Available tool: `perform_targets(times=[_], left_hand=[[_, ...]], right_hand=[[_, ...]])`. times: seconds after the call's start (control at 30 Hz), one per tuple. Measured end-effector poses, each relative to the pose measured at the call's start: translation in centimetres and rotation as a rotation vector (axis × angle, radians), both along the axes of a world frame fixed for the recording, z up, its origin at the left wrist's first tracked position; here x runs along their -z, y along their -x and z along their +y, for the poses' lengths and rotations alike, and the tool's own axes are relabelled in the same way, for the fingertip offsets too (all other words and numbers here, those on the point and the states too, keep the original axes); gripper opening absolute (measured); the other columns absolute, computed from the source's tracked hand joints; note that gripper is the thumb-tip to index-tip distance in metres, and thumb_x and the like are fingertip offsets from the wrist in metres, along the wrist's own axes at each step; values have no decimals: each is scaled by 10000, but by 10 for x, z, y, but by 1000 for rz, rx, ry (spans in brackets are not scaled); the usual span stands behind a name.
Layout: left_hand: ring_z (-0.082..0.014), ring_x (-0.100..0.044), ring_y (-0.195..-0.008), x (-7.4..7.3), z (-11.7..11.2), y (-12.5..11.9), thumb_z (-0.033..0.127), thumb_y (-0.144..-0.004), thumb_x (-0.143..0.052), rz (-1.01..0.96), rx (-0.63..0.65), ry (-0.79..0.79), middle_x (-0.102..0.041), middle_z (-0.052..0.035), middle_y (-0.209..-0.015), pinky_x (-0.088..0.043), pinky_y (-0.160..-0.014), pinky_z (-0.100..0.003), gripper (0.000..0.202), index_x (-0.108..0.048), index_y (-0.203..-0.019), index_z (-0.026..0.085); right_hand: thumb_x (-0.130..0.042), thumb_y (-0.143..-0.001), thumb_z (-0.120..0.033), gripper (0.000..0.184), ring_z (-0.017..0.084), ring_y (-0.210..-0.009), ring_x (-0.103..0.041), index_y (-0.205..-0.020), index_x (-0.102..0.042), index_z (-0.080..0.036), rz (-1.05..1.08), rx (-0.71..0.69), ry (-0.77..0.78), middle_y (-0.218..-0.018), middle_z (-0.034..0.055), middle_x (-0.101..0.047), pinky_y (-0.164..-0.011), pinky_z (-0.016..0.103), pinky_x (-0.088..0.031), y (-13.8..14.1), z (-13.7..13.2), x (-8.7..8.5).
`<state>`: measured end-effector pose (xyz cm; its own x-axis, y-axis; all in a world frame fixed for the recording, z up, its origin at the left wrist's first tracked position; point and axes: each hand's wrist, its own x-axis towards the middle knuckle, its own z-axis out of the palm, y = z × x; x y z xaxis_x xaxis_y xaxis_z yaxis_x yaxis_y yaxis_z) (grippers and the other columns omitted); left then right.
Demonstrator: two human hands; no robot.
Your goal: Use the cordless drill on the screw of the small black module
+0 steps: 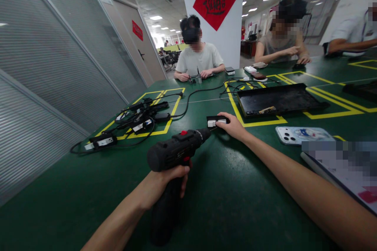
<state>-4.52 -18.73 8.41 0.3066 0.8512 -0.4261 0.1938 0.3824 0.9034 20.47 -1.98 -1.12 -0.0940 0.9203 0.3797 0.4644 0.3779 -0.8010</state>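
Note:
My left hand (pixel 176 174) is wrapped round the grip of a black cordless drill (pixel 175 151) with red switches. The drill points away and to the right, and its thin bit reaches a small black box with a white label (pixel 211 123). My right hand (pixel 231 125) grips that box at its right end, thumb in front and fingers behind it. Whether the bit touches the box or only lies in front of it, I cannot tell. The box looks like the labelled black adapters in the pile at the left.
Black adapters and cables (pixel 144 115) lie heaped at the left inside yellow tape. A black tray (pixel 273 100) stands at the right, with a phone (pixel 303 135) and a pixelated flat object (pixel 341 176) nearer. A cable (pixel 188 104) crosses the green table. Several people sit beyond.

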Motion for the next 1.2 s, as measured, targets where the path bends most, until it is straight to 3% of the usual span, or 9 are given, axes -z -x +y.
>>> perform_targets(times=[0.17, 0.57, 0.77, 0.9, 1.2], left_hand=[[-160, -548, -496, 2, 1, 1, 342, -779, -565, -12, 17, -5, -584, -4, -576, -425, -506, -293, 273, -518, -956, 138], [-157, -555, -537, -5, -1, 0, 337, -819, -550, -15, 28, 13, -579, 8, -631, -439, -548, -310, 438, -456, -1196, 136], [-153, -544, -513, 1, 1, 0, 344, -783, -576, -25, 3, 9, -585, -2, -600, -428, -513, -289, 291, -526, -982, 139], [-148, -534, -501, 3, 1, 0, 357, -765, -586, -27, -15, 16, -582, -5, -594, -426, -501, -285, 288, -531, -945, 140], [-159, -545, -506, -5, -2, -1, 363, -787, -565, -9, 9, 9, -573, 12, -588, -433, -527, -300, 505, -462, -1222, 127]], right_hand=[[-636, -726, -375, 399, 207, -902, -591, -1095, -616, -227, 2, -2, 0, -1024, 40, -632, -816, 339, -462, 0, 0, 0], [-636, -720, -387, 409, 207, -901, -592, -1095, -619, -226, 13, -5, 18, -1023, 39, -636, -812, 336, -464, -1, 1, -1], [-638, -715, -368, 404, 211, -913, -593, -1090, -626, -217, 8, 1, 26, -1036, 45, -639, -828, 340, -460, 0, 0, -2], [-636, -714, -366, 404, 211, -910, -594, -1090, -627, -216, 5, 1, 21, -1037, 45, -641, -827, 340, -460, 0, -1, -2], [-634, -719, -366, 402, 211, -910, -596, -1092, -628, -216, 5, 2, 17, -1039, 45, -642, -824, 338, -460, 0, 0, -3]])
